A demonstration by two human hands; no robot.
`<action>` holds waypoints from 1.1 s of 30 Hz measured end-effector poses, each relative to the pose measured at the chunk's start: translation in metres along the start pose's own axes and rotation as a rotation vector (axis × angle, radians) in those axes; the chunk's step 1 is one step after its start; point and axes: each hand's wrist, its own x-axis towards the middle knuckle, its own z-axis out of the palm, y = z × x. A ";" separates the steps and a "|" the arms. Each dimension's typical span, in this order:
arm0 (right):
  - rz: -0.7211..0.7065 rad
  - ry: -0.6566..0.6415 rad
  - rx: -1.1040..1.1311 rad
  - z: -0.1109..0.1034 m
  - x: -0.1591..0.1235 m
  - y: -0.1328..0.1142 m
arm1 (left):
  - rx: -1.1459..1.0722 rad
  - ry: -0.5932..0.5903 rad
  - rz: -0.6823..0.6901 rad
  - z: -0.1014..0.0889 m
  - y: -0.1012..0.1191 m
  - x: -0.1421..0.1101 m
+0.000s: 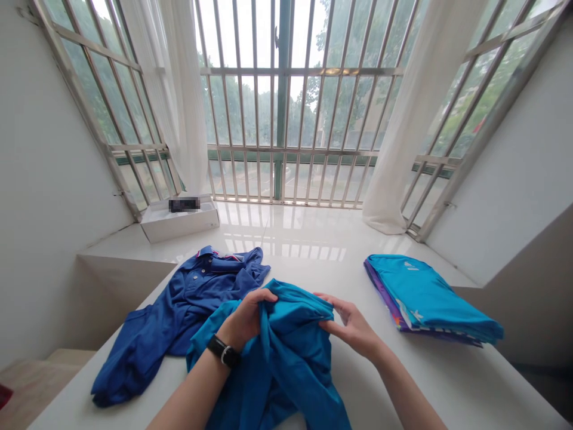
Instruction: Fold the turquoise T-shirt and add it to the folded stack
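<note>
A crumpled teal-blue garment (295,352) hangs between my hands above the white surface, its lower part running out of the bottom of the view. My left hand (248,313), with a black watch on its wrist, grips the cloth with the thumb on top. At the garment's right edge, my right hand (349,322) pinches a fold between thumb and fingers. Left of my hands lies a dark blue polo shirt (179,316), spread loosely with its buttoned collar toward the window. The teal cloth overlaps its right side.
A stack of folded clothes (430,292), bright blue on top and purple beneath, lies on the right of the white surface (313,257). An open white box (179,224) stands at the back left. White curtains (389,197) hang beside the barred window.
</note>
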 end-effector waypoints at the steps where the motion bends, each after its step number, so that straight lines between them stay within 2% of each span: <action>1: 0.005 0.008 0.011 -0.004 0.000 0.000 | 0.014 0.011 0.037 -0.002 0.002 0.000; 4: 0.044 -0.001 0.059 -0.012 -0.002 -0.002 | 0.065 -0.023 0.101 -0.004 0.007 0.000; 10: 0.101 0.069 0.005 -0.014 -0.004 -0.001 | 0.088 -0.029 0.108 0.000 0.010 -0.005; 15: 0.207 0.007 -0.089 -0.019 -0.006 0.003 | -0.047 -0.036 0.161 -0.004 0.012 -0.005; 17: 0.252 -0.041 -0.128 -0.023 -0.007 0.004 | -0.039 -0.010 0.175 -0.006 0.013 -0.005; 20: 0.248 -0.073 -0.231 -0.031 -0.008 0.004 | 0.004 0.032 0.184 -0.006 0.015 -0.006; 21: 0.229 -0.034 -0.276 -0.034 -0.008 0.004 | 0.017 0.043 0.189 -0.006 0.016 -0.007; 23: 0.168 0.124 -0.309 -0.039 -0.007 0.004 | 0.033 0.072 0.210 -0.007 0.018 -0.009; 25: 0.095 0.311 -0.191 -0.042 -0.005 0.004 | 0.036 0.110 0.242 -0.008 0.020 -0.010; 27: 0.058 0.455 0.041 -0.042 -0.004 0.004 | 0.037 0.137 0.270 -0.010 0.021 -0.010; 30: 0.105 0.547 0.347 -0.041 -0.005 0.001 | 0.054 0.130 0.296 -0.013 0.022 -0.007; 33: 0.131 0.514 0.449 -0.043 -0.011 -0.006 | 0.064 0.131 0.331 -0.016 0.021 -0.001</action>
